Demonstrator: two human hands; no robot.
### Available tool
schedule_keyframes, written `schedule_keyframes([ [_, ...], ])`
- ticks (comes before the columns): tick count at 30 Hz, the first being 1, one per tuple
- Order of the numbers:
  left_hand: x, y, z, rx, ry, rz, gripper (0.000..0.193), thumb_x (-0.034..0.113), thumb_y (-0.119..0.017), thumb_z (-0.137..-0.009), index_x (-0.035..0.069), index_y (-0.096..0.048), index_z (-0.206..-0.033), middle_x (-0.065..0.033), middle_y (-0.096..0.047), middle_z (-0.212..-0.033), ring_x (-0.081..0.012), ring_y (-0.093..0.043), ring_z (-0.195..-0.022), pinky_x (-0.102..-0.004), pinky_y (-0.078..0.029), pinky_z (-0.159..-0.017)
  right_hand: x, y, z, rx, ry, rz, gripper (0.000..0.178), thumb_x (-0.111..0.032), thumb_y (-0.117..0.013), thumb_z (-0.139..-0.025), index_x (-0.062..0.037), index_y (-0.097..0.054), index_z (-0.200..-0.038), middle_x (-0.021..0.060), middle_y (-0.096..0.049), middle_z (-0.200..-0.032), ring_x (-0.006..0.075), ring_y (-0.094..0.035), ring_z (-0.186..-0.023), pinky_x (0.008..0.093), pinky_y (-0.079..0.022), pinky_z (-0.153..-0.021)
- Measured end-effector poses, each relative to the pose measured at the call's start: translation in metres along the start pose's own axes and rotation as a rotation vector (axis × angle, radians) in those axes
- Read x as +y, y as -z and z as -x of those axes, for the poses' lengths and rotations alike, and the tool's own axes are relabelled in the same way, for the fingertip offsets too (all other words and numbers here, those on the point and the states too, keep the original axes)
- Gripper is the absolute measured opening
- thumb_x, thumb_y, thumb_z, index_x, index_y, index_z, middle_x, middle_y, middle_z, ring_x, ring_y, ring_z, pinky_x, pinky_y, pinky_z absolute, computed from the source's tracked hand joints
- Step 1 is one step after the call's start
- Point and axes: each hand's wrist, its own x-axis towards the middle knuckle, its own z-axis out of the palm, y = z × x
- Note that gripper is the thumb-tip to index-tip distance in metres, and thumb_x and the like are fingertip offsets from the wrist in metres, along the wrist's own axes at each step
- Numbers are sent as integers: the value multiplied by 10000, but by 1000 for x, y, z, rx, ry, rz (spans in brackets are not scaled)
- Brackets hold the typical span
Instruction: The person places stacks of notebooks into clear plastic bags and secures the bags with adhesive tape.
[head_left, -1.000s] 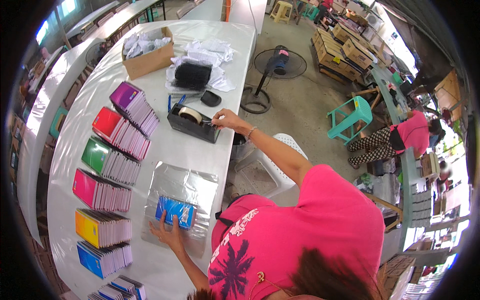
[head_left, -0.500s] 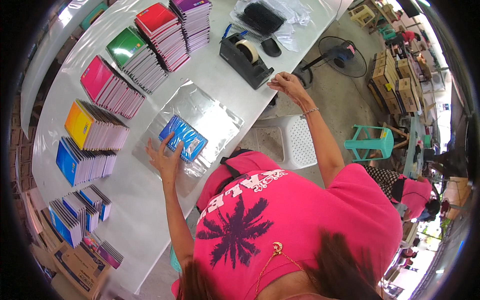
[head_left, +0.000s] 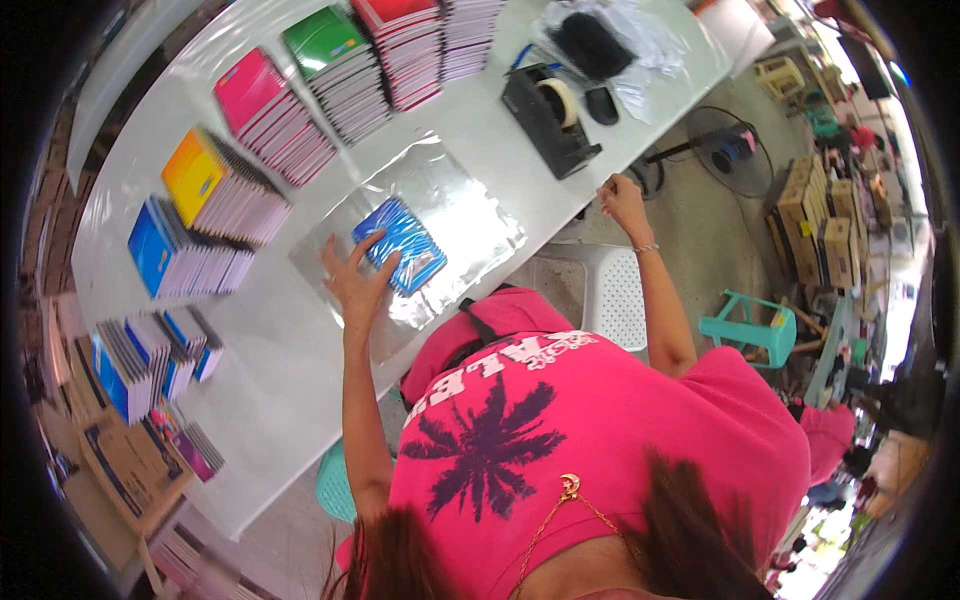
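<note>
A blue spiral notebook lies under shiny film on a clear plastic sheet on the white table. My left hand is spread over its left side, fingers apart, with the fingertips pressing on it. My right hand hovers by the table's near edge, just in front of a black tape dispenser. Its fingers are curled in a pinch; what is between them, if anything, is too small to make out. A roll of tape sits in the dispenser.
Stacks of spiral notebooks line the far and left side: red, green, pink, yellow and blue. Black spiral wires lie behind the dispenser. A white stool, a fan and cardboard boxes stand on the floor.
The whole view has shifted, moving the table's things rightward in the picture. My right hand has drawn slightly back from the dispenser toward me. My left hand stays on the notebook.
</note>
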Motion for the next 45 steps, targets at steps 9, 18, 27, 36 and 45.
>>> schedule_keyframes([
  [9,12,9,-4,-57,-23,-43,507,527,-779,-685,373,-672,-1156,-187,-174,-1552,-417,-49,-1448,-693,-33,-1083,-206,-101,44,-799,467,-505,226,-222,-679,-868,-8,-607,-878,2,-573,-747,78,-522,-688,250,-432,-630],
  [18,9,7,-3,-50,-19,-70,529,529,-773,-697,358,-653,-1182,-184,-159,-1552,-416,-28,-1450,-696,-30,-1081,-244,-164,35,-813,651,-31,206,-249,-759,-725,-59,-695,-771,94,-688,-719,233,-669,-700,345,-496,-638],
  [27,22,-32,36,125,-66,-271,530,434,-421,-984,322,-298,-1487,-195,-175,-1550,-448,-82,-1435,-725,-70,-1052,-255,-174,19,-912,711,81,313,-312,-811,-652,-31,-682,-705,122,-653,-610,294,-656,-608,387,-510,-608],
  [36,11,-44,39,82,35,-140,564,452,-309,-1014,231,-217,-1524,-133,-127,-1587,-362,-67,-1463,-686,-17,-1079,-231,-159,54,-479,749,105,381,-406,-754,-756,-55,-614,-803,87,-605,-678,270,-621,-663,388,-484,-607],
  [45,-6,-57,2,153,139,611,695,392,-498,-951,-18,-241,-1449,-238,-356,-1409,-360,-319,-1331,-438,-206,-1126,-173,-211,42,-494,396,-423,572,-401,-620,-916,32,-437,-1242,178,-510,-1091,235,-526,-998,319,-447,-868],
])
